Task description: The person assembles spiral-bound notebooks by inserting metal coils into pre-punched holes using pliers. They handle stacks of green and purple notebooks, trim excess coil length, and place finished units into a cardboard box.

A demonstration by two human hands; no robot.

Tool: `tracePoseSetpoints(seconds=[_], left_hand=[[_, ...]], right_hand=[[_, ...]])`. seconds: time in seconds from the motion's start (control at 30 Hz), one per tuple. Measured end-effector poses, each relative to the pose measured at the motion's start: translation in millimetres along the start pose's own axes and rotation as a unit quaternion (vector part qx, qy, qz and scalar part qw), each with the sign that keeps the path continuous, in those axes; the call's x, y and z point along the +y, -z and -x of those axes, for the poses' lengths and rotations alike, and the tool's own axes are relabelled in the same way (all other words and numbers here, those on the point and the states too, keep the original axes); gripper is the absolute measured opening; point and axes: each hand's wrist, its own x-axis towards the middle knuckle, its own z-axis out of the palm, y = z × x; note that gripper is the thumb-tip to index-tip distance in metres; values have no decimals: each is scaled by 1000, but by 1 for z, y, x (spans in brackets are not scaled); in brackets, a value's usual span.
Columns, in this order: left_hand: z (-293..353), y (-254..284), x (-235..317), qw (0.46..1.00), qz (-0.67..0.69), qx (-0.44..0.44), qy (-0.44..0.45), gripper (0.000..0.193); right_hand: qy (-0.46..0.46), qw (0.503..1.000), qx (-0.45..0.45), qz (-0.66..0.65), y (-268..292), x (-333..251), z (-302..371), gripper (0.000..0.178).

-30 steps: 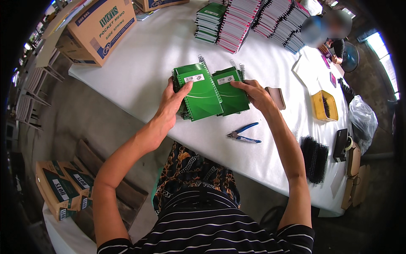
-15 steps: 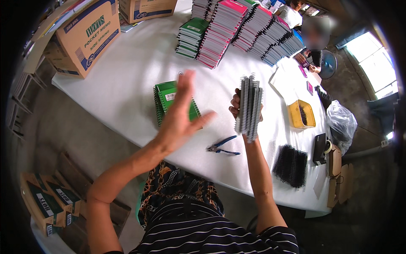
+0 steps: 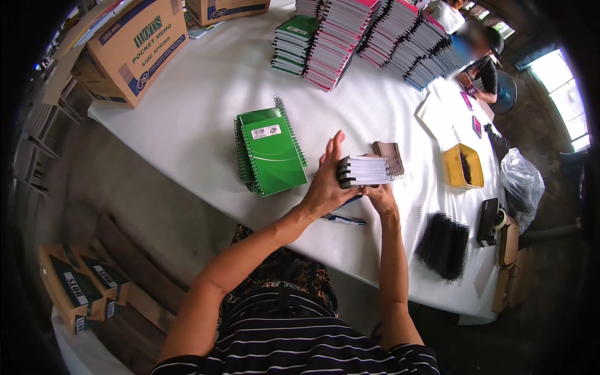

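We note right hand point(image 3: 381, 199) gripping notebook stack point(image 3: 365, 170) from below, page edges facing up, above surface point(image 3: 206, 94) near its front edge. Left hand point(image 3: 324, 189): fingers extended, palm against stack's left end; thumb hidden, so we cannot tell any pinch. Green notebooks point(image 3: 275, 156) lie farther left along same edge. Pliers point(image 3: 347, 220) below hands, partly hidden.

Pliers point(image 3: 347, 220) partly hidden, right fingers point(image 3: 373, 192) seemingly too

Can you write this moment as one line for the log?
right hand: holding notebook bundle | left hand: open, at bundle's left side | table: green notebooks, yellow tub
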Motion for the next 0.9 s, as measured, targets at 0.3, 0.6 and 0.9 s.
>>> tracePoseSetpoints(seconds=[0.3, 0.6, 0.9], left_hand=[[-1, 11, -3, 998, -38, -27, -32, 111], [18, 19, 98, 999, 32, 41, -13, 99], [0, 138, 56, 959, -217, 158, 90, 78]], right_hand=[[-15, 1000, -5, 18, 6, 20, 3, 101], [0, 996, 11, -84, -43, -73, 1, 82], [-64, 961, -60, 264, -136, -103, -75, 78]])
